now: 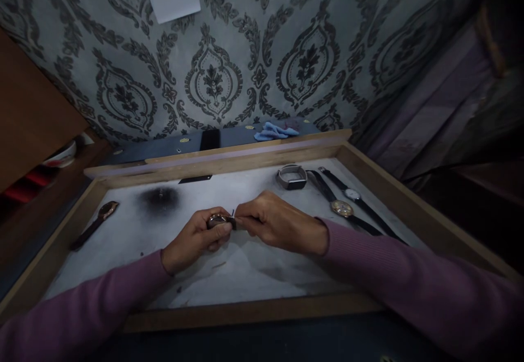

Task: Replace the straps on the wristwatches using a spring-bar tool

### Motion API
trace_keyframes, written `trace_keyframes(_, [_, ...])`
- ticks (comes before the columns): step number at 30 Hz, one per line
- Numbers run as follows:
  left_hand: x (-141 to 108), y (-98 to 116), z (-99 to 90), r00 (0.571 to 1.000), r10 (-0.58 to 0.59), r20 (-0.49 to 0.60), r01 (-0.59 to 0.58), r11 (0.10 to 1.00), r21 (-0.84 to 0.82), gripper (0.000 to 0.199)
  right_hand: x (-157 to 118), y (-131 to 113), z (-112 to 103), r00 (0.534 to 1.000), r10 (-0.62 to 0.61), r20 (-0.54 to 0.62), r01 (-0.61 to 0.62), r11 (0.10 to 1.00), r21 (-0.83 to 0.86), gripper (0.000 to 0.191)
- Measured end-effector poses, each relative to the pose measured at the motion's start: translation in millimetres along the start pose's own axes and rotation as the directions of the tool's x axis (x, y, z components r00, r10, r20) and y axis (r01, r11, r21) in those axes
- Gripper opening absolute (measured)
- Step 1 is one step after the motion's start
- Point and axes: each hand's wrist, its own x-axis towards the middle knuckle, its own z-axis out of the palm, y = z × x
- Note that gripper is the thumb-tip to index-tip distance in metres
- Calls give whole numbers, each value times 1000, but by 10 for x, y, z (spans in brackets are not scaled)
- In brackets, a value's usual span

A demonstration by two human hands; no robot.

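Note:
My left hand [204, 236] is closed around a wristwatch [216, 220] with a round, dark case, held over the middle of a white-lined wooden tray [262, 291]. Close beside it, my right hand [274, 221] pinches at the watch's right end, where a short dark strap piece shows. A thin, pale sliver sticks up at those fingertips, too small to name. The fingers hide most of the watch. Both hands meet at the watch, just above the tray's floor.
Right in the tray lie a grey-banded watch [292, 177], a gold-faced watch [341, 208] and a white-faced watch [352, 194]. Another watch [107, 210] rests at left. A black strip [195, 179] lies near the back wall. Behind the rim is a blue cloth [275, 131].

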Motion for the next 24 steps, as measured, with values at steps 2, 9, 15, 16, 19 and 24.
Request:
trace_keyframes(2, [-3, 2, 8, 1000, -2, -9, 2, 1000, 3, 23, 4, -7, -10, 1000, 3, 9, -3, 1000, -3, 29])
trace_keyframes(9, [-7, -53, 31, 1000, -8, -25, 6, 997, -72, 26, 9, -30, -48, 999, -2, 34, 4, 999, -48, 29])
trace_keyframes(15, [-16, -19, 63, 999, -29, -19, 28, 998, -61, 28, 18, -39, -91, 995, -39, 95, 47, 996, -82, 29])
trace_keyframes(16, [-17, -5, 67, 999, -30, -16, 29, 998, -51, 28, 19, -41, -94, 994, -46, 99, 55, 995, -83, 29])
trace_keyframes(19, [-9, 19, 71, 1000, -23, -5, 23, 999, -41, 28, 19, -43, -93, 994, -48, 99, 57, 994, -93, 29])
trace_keyframes(24, [7, 5, 65, 1000, -23, -5, 22, 997, -71, 27, 17, -50, -82, 996, -3, 87, 12, 995, -97, 29])
